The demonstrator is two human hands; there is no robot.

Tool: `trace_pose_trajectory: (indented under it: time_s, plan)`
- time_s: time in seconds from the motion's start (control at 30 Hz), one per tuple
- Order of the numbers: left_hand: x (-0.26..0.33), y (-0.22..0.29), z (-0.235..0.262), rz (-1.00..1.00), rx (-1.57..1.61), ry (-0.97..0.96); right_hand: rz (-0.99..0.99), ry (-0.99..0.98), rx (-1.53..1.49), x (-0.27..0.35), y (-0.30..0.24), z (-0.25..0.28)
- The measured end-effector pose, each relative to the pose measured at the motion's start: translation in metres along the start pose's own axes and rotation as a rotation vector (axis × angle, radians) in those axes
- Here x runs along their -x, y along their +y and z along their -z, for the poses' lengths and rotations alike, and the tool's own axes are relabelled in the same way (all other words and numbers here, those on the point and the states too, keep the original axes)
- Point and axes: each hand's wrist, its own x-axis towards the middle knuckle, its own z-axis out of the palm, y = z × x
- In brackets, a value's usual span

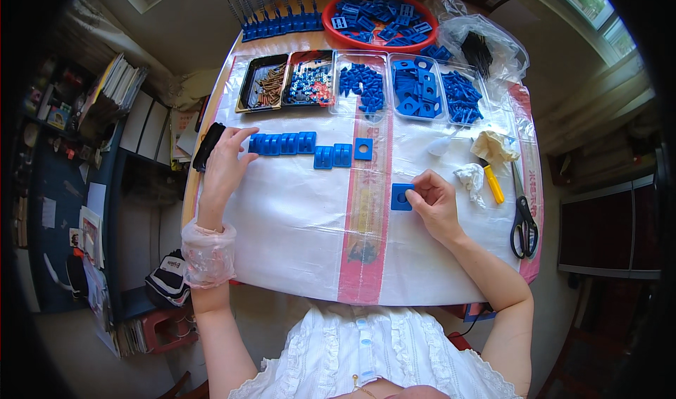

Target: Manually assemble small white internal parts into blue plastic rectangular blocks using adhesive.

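Observation:
My right hand [438, 205] pinches the right edge of a blue square plate [400, 197] with a round recess or hole, just above or on the table. At the left end of a row of blue plastic blocks [288, 144], my left hand [231, 161] has its thumb and fingers apart; whether it touches the end block I cannot tell. Two more blue blocks [333, 155] sit slightly nearer, right of that row. Beyond them lies a single blue plate with a round hole [363, 149]. A black object [209, 146] is partly hidden behind my left hand.
Along the back stand trays of screws [269, 84], small nuts [310, 81] and blue parts [362, 84]. Behind them are a red basin [327, 20] and blue pieces with upright rods [282, 26]. Black scissors [524, 228], a yellow-handled tool [494, 185] and crumpled tissue [470, 182] lie on the right.

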Motion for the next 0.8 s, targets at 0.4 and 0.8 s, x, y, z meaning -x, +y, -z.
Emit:
trace_pose_trajectory:
  time_s: [0.4, 0.8]
  plan:
    - [0.057, 0.147, -0.052, -0.227, 0.833, -0.482, 0.019, 0.001, -0.04, 0.001, 0.002, 0.001]
    - [0.065, 0.162, -0.097, 0.048, 1.374, -0.6, 0.035, -0.042, -0.095, 0.0, 0.0, 0.001]
